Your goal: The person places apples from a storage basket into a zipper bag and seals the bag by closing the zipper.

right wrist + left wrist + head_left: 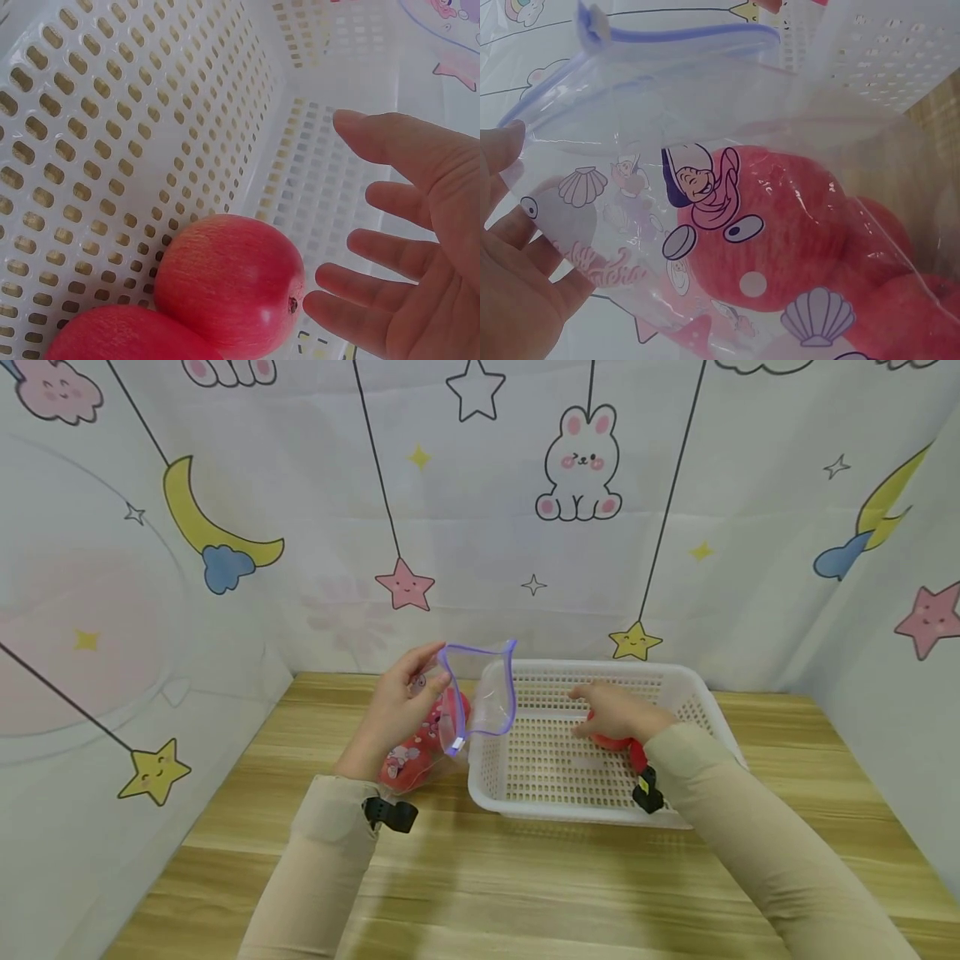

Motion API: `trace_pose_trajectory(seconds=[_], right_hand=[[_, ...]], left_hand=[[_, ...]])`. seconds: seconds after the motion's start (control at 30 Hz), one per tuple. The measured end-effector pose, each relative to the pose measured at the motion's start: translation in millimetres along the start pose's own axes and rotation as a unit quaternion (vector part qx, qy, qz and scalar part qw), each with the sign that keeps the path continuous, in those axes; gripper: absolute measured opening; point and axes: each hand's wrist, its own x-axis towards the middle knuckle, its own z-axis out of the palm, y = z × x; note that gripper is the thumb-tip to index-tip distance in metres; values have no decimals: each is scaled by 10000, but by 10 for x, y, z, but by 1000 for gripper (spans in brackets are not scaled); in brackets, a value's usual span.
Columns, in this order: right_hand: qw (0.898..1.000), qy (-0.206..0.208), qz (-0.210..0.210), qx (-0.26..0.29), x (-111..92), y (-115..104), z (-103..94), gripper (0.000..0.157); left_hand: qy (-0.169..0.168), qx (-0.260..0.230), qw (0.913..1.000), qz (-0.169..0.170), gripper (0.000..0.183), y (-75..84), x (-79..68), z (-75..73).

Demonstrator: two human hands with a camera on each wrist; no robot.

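My left hand [397, 710] grips the edge of a clear zip bag [491, 697] with a purple zip rim and printed cartoon shells. The bag's mouth gapes toward the basket. Several red apples [765, 240] lie inside the bag, seen through its film in the left wrist view. Over the white basket [585, 811], my right hand [618, 710] has its fingers spread and holds nothing. Close by its fingertips in the right wrist view sits a red apple [225, 285], with another apple [127, 337] against it, both in the basket.
The perforated basket stands on a wood-grain table [480, 893], to the right of the bag. A white cloth [487, 543] printed with stars, moons and a rabbit hangs behind the table and along its sides. Black straps circle both wrists.
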Motion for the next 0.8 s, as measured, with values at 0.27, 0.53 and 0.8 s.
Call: trace_pose_trajectory(seconds=[0.27,0.53,0.8], right_hand=[[9996,-207,164,-28,40,10,3,67],[9996,-242,143,-21,59,30,14,65],[9995,-247,206,-14,76,82,18,63]], left_hand=[[-2,19,10000,74,47,-13,5,9],[7,-2,10000,62,47,-7,3,15],[-2,21,10000,36,47,-31,9,29]])
